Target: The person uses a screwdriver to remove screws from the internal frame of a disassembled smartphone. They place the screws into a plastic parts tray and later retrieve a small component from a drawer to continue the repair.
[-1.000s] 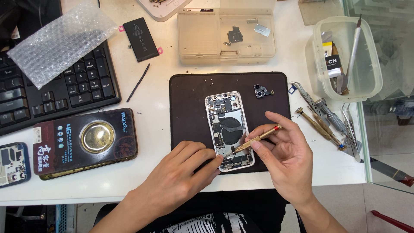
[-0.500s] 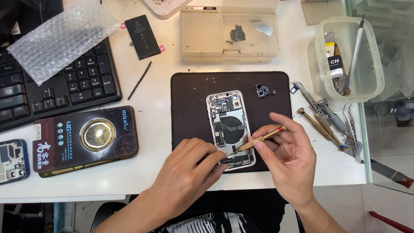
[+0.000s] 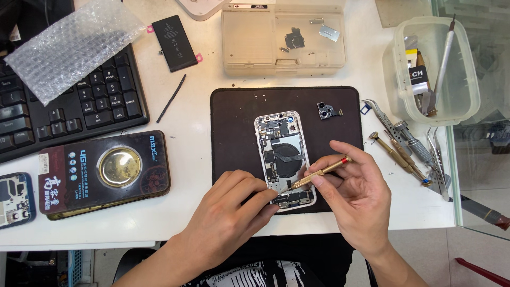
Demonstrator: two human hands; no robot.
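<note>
Both hands meet over the lower end of an opened phone (image 3: 282,158). The right hand (image 3: 357,197) is closed in a pinch on a slim brass-coloured screwdriver (image 3: 317,174), thumb and fingertips clamped round its shaft, the tip pressed down into the phone's lower part and the red-banded end pointing up and to the right. The left hand (image 3: 229,214) lies loosely curled, fingers partly bent, its fingertips resting on the phone's bottom edge and holding nothing (it appears to steady the body). Both forearms come in from the bottom edge of the view, wrists low over the counter (image 3: 191,106).

The phone lies back-open on a dark brown mat (image 3: 234,133) in the middle of the counter, long axis running away from the person; circuit boards, a round dark coil and metal shields show inside its pale frame. A small camera module (image 3: 325,110) sits on the mat just beyond the phone's upper right corner. Right of the mat lie tweezers and spare screwdrivers (image 3: 406,146).
</note>
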